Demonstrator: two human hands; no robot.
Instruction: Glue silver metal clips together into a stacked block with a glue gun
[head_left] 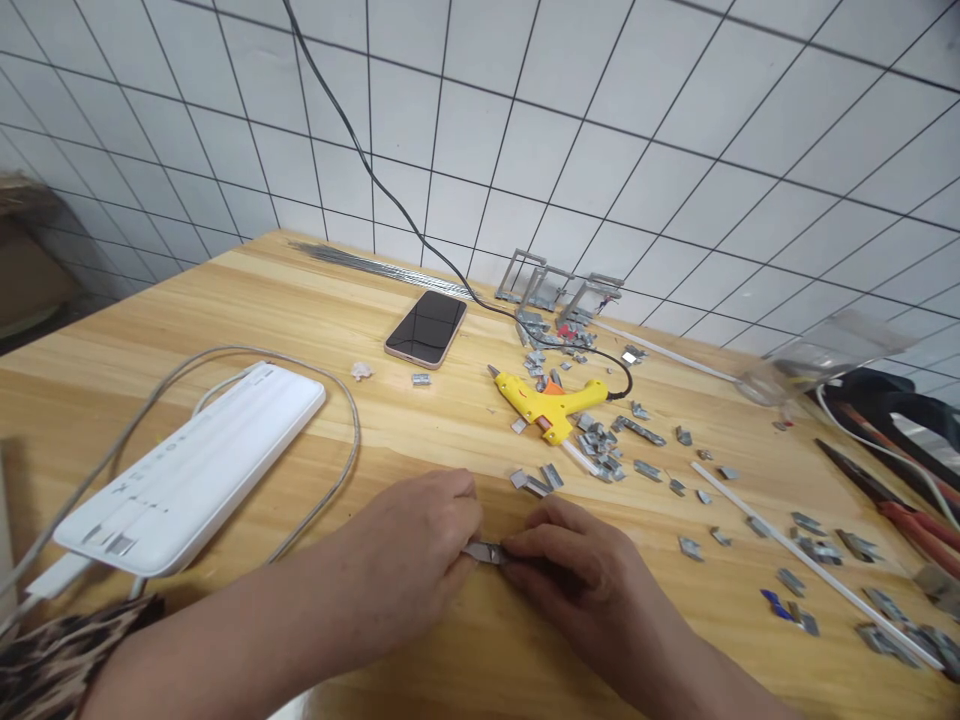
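Note:
Close to the table's near edge, my left hand (431,530) and my right hand (577,565) meet around a small grey metal piece (484,551). Fingers of both hands pinch it from either side, and only its middle shows between them. Its exact shape is hidden. Just beyond the hands lie several small grey metal clips (538,482). Farther off rests a yellow hot glue gun (551,402) on its side, its nozzle pointing left and a white glue stick (579,458) sticking out of it.
A white power bank (202,465) with a grey cable lies left. A phone (427,327), thin metal rods (382,268) and small metal frames (559,285) sit toward the tiled wall. Loose clips, white sticks (810,560) and red-handled pliers (900,510) cover the right side.

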